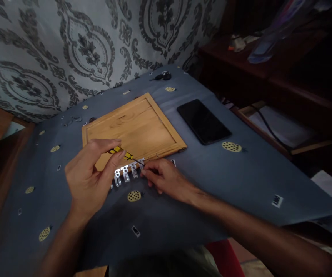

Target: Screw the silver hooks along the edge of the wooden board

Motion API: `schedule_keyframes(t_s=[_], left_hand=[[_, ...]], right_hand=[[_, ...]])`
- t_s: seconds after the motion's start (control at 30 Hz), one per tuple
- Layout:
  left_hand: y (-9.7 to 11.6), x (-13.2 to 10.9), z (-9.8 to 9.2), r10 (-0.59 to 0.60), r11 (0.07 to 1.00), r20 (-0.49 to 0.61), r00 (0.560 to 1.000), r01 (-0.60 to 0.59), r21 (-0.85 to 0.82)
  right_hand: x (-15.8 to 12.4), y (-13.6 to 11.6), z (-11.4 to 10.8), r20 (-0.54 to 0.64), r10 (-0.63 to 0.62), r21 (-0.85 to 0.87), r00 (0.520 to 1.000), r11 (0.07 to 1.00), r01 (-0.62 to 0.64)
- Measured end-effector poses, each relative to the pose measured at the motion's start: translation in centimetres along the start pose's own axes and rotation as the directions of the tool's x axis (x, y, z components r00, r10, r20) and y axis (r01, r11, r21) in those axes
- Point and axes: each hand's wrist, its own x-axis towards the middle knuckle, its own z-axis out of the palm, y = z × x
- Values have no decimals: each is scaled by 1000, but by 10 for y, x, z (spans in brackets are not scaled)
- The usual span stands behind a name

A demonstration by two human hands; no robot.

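My left hand [92, 173] is closed around the yellow and black handle of a screwdriver [127, 154]. The screwdriver's thin shaft points down to the right, its tip at the end of a shiny metal hook rail [125, 174]. Several hooks hang from that rail along the near edge of a framed wooden board [134, 123], which lies flat. With thumb and fingers my right hand [166, 177] pinches the rail's rightmost hook. Whether a screw sits under the tip is too small to see.
A black phone [204, 121] lies right of the board on the blue pineapple-print tablecloth [183, 215]. Small dark items [163, 75] lie near the patterned wall [96, 42]. At the right stands a dark wooden shelf [269, 73] with a clear plastic bottle [265, 48].
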Motion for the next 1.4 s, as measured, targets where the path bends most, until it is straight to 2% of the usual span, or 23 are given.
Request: schedule_keyframes(t_s=[0.17, 0.43, 0.7, 1.07, 1.4], left_hand=[[-2, 0, -3, -55, 998, 53, 997, 56, -14], [-1, 3, -2, -42, 999, 53, 998, 41, 20], [-2, 6, -5, -96, 994, 85, 992, 100, -43], [-4, 15, 4, -121, 990, 95, 988, 128, -67], [-4, 16, 7, -114, 993, 86, 990, 116, -20]], right_hand=[[1, 4, 0, 3, -28, -8, 1000, 1000, 28], [0, 5, 0, -6, -42, 1, 999, 999, 42], [0, 4, 0, -9, -46, -20, 999, 999, 45], [-1, 1, 0, -11, -52, -27, 999, 998, 52], [-2, -2, 0, -13, -28, -23, 1000, 999, 28]])
